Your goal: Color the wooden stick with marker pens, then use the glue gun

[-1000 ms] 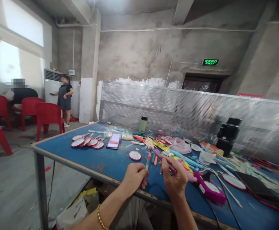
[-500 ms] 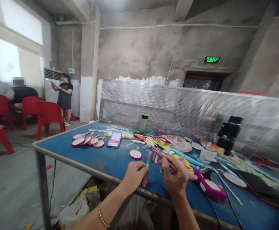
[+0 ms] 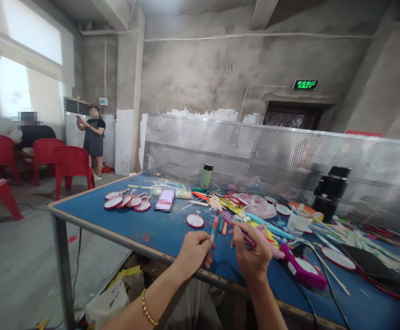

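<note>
My left hand (image 3: pixel 193 253) is closed around a thin stick with red and blue bands (image 3: pixel 214 225), held upright over the near edge of the blue table (image 3: pixel 124 224). My right hand (image 3: pixel 251 254) grips a pink and purple stick (image 3: pixel 236 225) that points up and left toward the other one. The two stick tips are close together but apart. A purple glue gun (image 3: pixel 303 271) lies just right of my right hand. A small round red-rimmed fan (image 3: pixel 195 221) lies on the table beyond my left hand.
A row of round red-rimmed fans (image 3: pixel 126 201) lies at the table's left. Sticks, a white cup (image 3: pixel 298 223), a green bottle (image 3: pixel 206 177) and a black device (image 3: pixel 330 192) crowd the right, before a perforated metal screen (image 3: pixel 272 156). Red chairs (image 3: pixel 71 165) and two people are at the far left.
Both hands keep their grip on the sticks and hold almost still. The view has shifted slightly; the standing person at the far left raised an arm.
</note>
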Demonstrator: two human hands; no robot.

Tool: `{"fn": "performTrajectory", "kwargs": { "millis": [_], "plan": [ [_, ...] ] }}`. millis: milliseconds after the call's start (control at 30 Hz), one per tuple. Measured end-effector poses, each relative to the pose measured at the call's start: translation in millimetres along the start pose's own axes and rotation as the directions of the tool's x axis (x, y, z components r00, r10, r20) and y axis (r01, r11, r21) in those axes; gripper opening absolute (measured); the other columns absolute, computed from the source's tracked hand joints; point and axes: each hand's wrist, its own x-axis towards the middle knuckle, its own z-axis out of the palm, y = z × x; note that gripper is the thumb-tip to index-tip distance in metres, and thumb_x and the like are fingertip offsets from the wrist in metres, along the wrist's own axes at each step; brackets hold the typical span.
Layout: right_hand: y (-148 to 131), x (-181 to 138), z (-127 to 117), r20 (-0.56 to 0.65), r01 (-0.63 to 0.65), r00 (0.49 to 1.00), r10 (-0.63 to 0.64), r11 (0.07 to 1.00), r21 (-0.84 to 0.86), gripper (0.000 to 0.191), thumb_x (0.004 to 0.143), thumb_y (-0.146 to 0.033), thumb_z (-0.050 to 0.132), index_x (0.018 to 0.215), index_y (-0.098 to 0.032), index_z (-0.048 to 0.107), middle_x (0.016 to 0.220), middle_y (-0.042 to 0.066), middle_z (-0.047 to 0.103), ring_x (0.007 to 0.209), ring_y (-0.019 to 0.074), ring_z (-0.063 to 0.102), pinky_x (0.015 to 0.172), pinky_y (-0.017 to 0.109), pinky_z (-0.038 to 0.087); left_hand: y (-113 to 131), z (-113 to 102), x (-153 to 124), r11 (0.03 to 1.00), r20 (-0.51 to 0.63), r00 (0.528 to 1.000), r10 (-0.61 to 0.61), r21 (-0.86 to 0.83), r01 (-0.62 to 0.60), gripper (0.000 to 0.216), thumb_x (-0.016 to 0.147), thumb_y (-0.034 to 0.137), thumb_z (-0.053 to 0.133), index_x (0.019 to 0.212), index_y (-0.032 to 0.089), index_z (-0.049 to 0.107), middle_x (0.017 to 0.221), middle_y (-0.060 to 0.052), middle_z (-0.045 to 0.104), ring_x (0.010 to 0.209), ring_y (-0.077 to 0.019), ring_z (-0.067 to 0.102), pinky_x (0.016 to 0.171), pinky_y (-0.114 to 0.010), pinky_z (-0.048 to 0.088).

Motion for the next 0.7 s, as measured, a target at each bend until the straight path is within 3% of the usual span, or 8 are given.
{"fn": "performTrajectory", "kwargs": {
  "millis": [700],
  "plan": [
    [-1.5, 0.0, -0.6, 0.013, -0.003, 1.0, 0.004, 1.0, -0.027, 0.012, 0.093, -0.02, 0.059, 0.091, -0.018, 0.071, 0.073, 0.001, 0.068, 0.06, 0.0133, 0.063, 0.057, 0.025, 0.051, 1.0, -0.4, -1.1, 1.0, -0.001, 1.0, -0.006, 0.004, 0.006, 0.019, 0.075, 0.032, 0.051, 0.068, 0.017, 0.06, 0.045, 0.002, 0.057, 0.036, -0.0109, 0.05, 0.038, -0.019, 0.032]
  ]
}}
